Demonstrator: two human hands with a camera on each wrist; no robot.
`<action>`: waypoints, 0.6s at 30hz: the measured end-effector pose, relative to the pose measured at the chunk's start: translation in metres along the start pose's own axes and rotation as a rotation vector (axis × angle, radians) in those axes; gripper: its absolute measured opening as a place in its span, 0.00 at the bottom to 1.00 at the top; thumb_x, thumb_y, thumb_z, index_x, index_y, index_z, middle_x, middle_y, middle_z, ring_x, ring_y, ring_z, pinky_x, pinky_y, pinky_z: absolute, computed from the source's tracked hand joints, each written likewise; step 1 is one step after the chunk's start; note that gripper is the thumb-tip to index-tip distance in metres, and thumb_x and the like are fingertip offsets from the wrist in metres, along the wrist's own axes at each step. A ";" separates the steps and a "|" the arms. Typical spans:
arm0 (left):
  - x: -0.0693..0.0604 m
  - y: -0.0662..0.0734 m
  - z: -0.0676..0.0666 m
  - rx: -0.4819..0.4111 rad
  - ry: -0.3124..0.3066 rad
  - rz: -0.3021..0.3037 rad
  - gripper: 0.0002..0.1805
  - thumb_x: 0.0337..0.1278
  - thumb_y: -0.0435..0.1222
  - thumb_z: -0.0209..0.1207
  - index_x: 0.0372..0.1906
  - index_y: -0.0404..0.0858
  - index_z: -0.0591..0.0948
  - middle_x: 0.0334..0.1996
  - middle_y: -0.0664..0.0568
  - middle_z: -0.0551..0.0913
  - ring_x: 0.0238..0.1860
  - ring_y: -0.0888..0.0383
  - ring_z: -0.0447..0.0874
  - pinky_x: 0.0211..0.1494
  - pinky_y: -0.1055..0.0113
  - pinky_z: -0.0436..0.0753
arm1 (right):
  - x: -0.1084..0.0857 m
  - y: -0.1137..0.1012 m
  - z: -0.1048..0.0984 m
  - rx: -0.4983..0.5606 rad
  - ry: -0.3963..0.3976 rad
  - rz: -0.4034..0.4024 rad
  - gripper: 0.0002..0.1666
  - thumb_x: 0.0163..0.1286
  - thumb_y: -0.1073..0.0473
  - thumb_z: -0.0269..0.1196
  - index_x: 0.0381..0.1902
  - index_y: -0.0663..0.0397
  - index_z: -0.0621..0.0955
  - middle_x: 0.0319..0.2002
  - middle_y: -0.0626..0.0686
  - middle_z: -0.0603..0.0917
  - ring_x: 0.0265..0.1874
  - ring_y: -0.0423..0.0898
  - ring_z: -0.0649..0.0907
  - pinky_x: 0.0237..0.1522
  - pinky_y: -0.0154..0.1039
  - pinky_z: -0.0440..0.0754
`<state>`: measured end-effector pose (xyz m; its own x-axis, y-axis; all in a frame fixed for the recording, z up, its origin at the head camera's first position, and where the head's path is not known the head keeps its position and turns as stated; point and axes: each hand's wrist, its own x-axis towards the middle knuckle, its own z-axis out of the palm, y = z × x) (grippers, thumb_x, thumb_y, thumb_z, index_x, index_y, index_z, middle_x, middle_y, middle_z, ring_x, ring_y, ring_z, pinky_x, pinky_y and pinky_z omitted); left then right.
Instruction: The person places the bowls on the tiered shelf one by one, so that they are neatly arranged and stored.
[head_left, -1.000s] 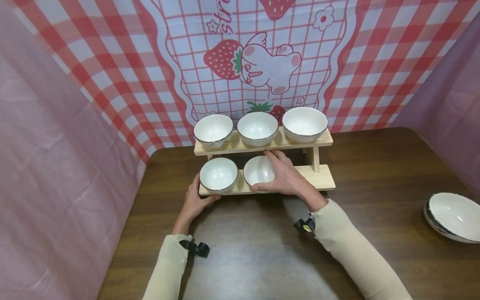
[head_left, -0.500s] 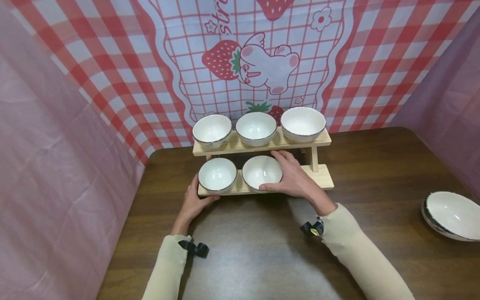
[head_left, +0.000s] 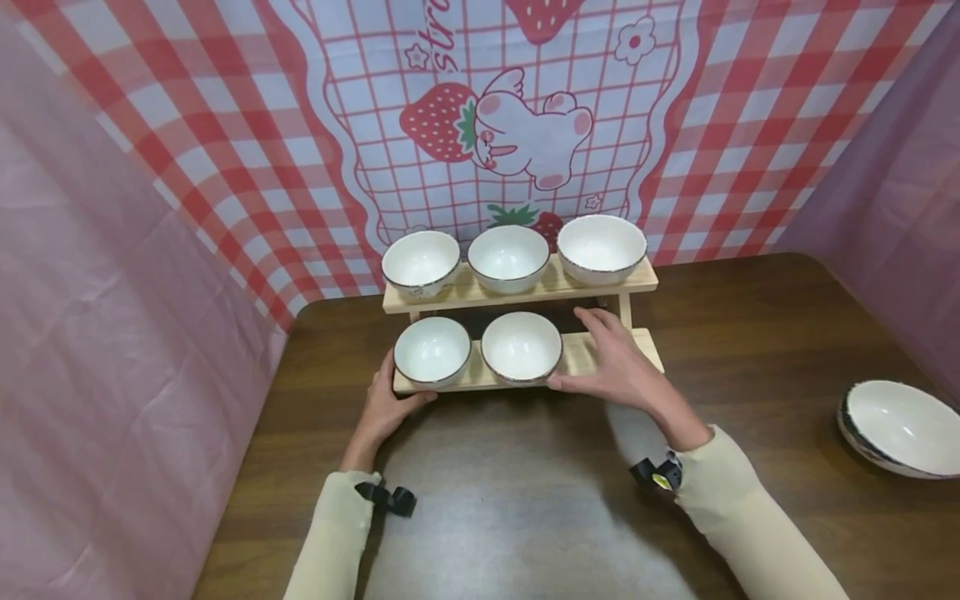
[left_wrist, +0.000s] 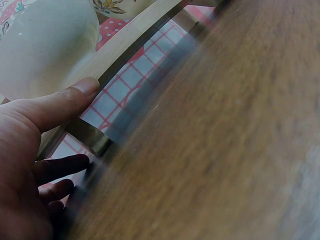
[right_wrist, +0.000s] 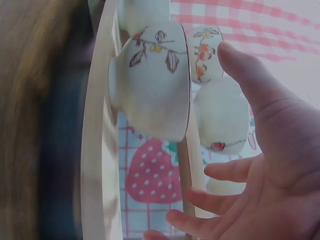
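A two-tier wooden display rack [head_left: 579,352] holds white bowls with dark rims. My left hand [head_left: 384,410] grips the left end of its lower board, beside the lower-left bowl [head_left: 432,352]. In the left wrist view the thumb [left_wrist: 67,102] lies along the board's front edge, with the fingers below it. My right hand [head_left: 626,367] is spread just right of the second lower bowl [head_left: 521,347], holding nothing. In the right wrist view this bowl [right_wrist: 155,85] shows a leaf-and-berry pattern, apart from the fingers [right_wrist: 212,200].
Along the upper board stand a left bowl [head_left: 422,262], a middle bowl [head_left: 508,258] and a right bowl [head_left: 602,248]. A larger bowl [head_left: 903,429] sits on the wooden table [head_left: 750,350] at far right. A checked strawberry cloth [head_left: 495,125] hangs behind.
My right hand has let go of the second lower bowl and moved right, its fingers spreading. That bowl stays on the lower board. The left hand keeps its place.
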<state>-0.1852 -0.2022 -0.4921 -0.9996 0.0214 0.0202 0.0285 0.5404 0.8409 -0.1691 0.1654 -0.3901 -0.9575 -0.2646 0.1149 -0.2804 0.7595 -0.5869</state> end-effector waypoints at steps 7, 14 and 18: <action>0.000 0.000 -0.001 0.004 0.000 -0.009 0.58 0.46 0.44 0.76 0.80 0.52 0.53 0.75 0.43 0.64 0.74 0.40 0.60 0.74 0.36 0.61 | -0.013 0.012 -0.008 0.007 -0.012 0.028 0.65 0.52 0.39 0.76 0.76 0.64 0.58 0.74 0.72 0.59 0.70 0.69 0.65 0.67 0.69 0.67; 0.000 0.000 0.000 -0.005 -0.004 -0.017 0.58 0.46 0.44 0.76 0.80 0.53 0.53 0.75 0.44 0.64 0.74 0.41 0.60 0.74 0.36 0.61 | -0.026 0.023 -0.014 -0.014 0.001 0.044 0.66 0.53 0.39 0.76 0.76 0.66 0.57 0.74 0.73 0.58 0.71 0.70 0.63 0.66 0.71 0.66; 0.001 -0.001 0.000 -0.003 -0.001 -0.015 0.58 0.45 0.44 0.76 0.80 0.53 0.53 0.75 0.45 0.64 0.74 0.41 0.59 0.74 0.36 0.61 | -0.032 0.029 -0.019 -0.020 0.023 0.050 0.66 0.52 0.38 0.76 0.76 0.67 0.58 0.73 0.73 0.59 0.70 0.70 0.64 0.66 0.71 0.66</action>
<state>-0.1858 -0.2027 -0.4934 -0.9999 0.0143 0.0066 0.0132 0.5383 0.8427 -0.1475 0.2071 -0.3952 -0.9716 -0.2124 0.1043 -0.2331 0.7831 -0.5766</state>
